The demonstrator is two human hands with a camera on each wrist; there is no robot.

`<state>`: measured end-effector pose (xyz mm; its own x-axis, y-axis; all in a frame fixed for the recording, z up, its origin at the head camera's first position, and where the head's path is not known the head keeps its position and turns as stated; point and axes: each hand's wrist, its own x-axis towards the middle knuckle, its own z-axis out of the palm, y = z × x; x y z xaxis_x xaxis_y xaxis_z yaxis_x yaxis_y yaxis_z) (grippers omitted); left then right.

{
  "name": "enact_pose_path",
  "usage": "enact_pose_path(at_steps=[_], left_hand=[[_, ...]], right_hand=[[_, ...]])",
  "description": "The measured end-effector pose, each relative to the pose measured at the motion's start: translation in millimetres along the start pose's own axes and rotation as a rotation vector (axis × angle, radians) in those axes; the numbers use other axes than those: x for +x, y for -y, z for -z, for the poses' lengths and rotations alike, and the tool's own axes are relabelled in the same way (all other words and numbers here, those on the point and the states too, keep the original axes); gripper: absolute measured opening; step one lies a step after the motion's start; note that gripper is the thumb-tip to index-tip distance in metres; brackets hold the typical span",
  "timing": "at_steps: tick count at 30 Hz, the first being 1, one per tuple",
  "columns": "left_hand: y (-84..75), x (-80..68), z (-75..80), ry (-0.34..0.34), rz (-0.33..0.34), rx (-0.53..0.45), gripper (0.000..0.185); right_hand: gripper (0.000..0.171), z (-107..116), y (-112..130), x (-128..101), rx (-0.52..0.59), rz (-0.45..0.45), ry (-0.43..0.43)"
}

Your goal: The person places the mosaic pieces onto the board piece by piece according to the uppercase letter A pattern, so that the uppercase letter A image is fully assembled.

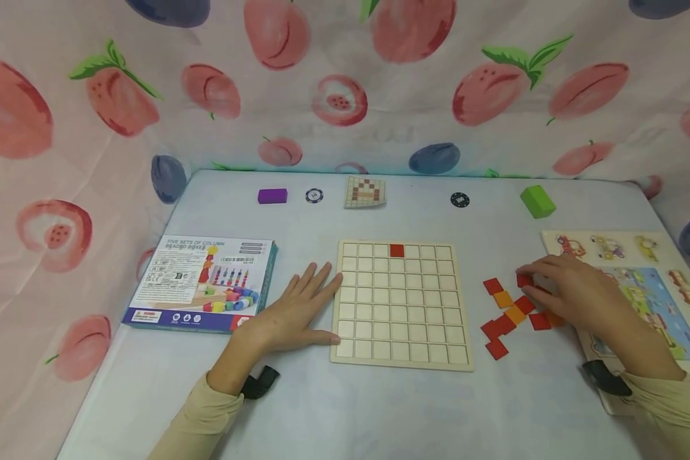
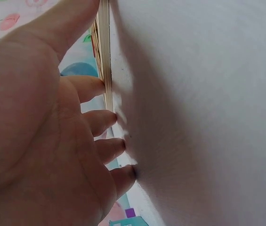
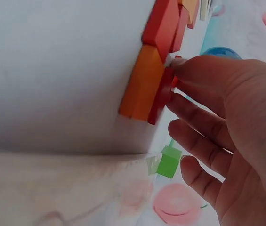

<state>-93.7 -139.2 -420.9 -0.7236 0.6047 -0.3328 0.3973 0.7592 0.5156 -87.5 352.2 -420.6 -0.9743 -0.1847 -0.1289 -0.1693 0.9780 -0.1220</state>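
Observation:
A wooden grid board (image 1: 402,305) lies in the middle of the table, with one red tile (image 1: 397,250) in its top row. My left hand (image 1: 301,306) lies flat on the table, its fingertips (image 2: 111,115) against the board's left edge (image 2: 105,61). To the right of the board is a loose cluster of red and orange tiles (image 1: 508,316). My right hand (image 1: 558,284) reaches over them and pinches a red tile (image 1: 524,280) at the cluster's far end. In the right wrist view that red tile (image 3: 163,96) sits beside an orange tile (image 3: 142,82).
A beaded-toy box (image 1: 201,284) lies left of my left hand. Along the far edge are a purple block (image 1: 272,196), two poker chips (image 1: 314,195) (image 1: 460,200), a pattern card (image 1: 365,191) and a green block (image 1: 537,201). A vehicle puzzle board (image 1: 644,281) lies under my right forearm.

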Motion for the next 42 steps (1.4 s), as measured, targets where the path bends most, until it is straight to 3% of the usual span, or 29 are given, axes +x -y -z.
enact_pose_path(at_steps=[10,21,30,42], left_hand=[[0.9,-0.6,0.4,-0.005,-0.005,-0.003,0.107],[-0.4,0.2,-0.1,-0.009,0.0,-0.018,0.107],[-0.1,-0.3,0.0,-0.012,0.004,-0.009,0.107],[-0.5,-0.4,0.5,-0.003,0.005,-0.002,0.108]], right_hand=[[0.047,2.3,9.9,5.1,0.031,-0.009,-0.04],[0.039,7.0,70.2,38.1,0.116,0.131,-0.103],[0.031,2.7,120.8,69.1,0.144,0.314,-0.124],[0.023,-6.0,139.1,84.4,0.151,0.346,-0.079]])
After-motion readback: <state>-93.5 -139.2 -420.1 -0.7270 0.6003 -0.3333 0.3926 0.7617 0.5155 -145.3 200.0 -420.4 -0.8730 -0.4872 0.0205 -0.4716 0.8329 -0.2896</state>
